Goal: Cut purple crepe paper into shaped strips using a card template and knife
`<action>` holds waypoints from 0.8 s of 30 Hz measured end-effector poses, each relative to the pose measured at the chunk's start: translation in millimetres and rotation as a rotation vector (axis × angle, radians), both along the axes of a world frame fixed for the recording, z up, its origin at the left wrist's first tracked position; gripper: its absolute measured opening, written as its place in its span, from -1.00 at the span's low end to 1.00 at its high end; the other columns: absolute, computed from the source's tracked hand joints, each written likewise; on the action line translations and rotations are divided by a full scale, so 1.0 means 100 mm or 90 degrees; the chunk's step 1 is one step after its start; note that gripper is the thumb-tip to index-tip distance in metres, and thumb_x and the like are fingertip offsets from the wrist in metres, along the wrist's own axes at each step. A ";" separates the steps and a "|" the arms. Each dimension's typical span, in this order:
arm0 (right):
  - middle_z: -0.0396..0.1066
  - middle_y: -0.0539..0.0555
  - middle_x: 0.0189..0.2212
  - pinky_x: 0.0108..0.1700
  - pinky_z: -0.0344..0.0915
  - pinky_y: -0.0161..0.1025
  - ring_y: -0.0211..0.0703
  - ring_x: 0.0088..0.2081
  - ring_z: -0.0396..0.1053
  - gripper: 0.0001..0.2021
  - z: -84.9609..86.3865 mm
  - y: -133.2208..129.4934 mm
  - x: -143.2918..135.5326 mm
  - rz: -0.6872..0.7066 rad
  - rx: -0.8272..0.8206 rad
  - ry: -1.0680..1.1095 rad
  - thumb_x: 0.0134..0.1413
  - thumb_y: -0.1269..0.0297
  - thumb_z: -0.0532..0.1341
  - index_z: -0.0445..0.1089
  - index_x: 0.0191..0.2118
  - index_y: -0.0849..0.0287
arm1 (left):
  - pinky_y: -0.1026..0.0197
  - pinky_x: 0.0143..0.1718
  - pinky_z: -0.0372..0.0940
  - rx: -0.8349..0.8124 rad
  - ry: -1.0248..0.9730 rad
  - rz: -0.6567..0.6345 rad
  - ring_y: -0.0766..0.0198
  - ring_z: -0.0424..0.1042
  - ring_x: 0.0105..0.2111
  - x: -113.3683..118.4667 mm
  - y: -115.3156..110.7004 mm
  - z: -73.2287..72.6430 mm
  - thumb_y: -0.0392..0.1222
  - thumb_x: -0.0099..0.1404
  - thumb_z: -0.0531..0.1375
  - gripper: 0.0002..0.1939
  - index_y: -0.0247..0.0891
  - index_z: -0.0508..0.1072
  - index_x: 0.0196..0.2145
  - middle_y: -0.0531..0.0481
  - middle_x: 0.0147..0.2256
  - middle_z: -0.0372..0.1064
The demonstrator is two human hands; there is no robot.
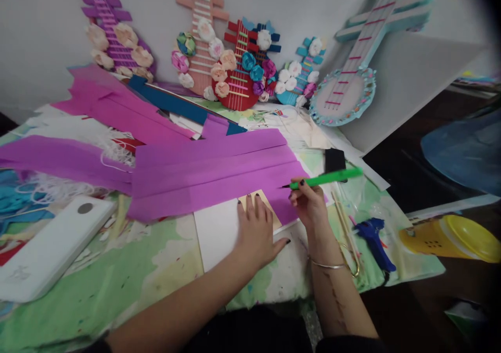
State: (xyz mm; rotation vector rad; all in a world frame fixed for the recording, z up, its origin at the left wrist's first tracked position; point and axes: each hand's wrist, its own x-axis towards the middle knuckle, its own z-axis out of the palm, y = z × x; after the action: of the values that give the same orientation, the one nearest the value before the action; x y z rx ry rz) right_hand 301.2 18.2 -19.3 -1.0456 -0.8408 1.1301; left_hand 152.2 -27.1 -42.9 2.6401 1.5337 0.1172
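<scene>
My left hand (pixel 256 230) lies flat with its fingers spread, pressing on a small tan card (pixel 271 208). That card rests over the near edge of a wide purple paper sheet (pixel 211 170) and a white sheet (pixel 215 233). In my right hand (pixel 309 204) is a slim green craft knife or pen (pixel 332 177), pinched between thumb and fingers. Its dark tip points left, close above the purple paper, to the right of the card; whether it touches cannot be made out.
Flower-trimmed paper guitars (pixel 238 76) lean along the wall. A white phone or power bank (pixel 50 248), white string (pixel 113 146) and pink paper (pixel 125 107) lie left. On the right are scissors (pixel 354 256), a blue glue gun (pixel 373 240) and a yellow cup (pixel 442 238) near the table edge.
</scene>
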 end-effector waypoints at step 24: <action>0.49 0.05 -0.24 -0.09 0.38 -0.17 -0.13 -0.18 0.45 -0.86 -0.25 -0.02 -0.18 0.006 0.067 -0.528 0.13 0.30 0.21 0.42 -0.17 0.08 | -0.32 0.23 -0.16 -0.056 -0.058 -0.016 -0.46 -0.25 0.29 -0.03 0.07 -0.01 0.36 0.14 0.12 -0.08 -0.52 0.28 0.18 -0.50 0.31 -0.13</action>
State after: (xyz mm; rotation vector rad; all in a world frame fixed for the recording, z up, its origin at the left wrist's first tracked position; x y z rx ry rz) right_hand 283.5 16.3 -44.7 -1.4388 -1.5320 0.6215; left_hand 149.2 -20.2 -44.2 2.5486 1.4422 0.1628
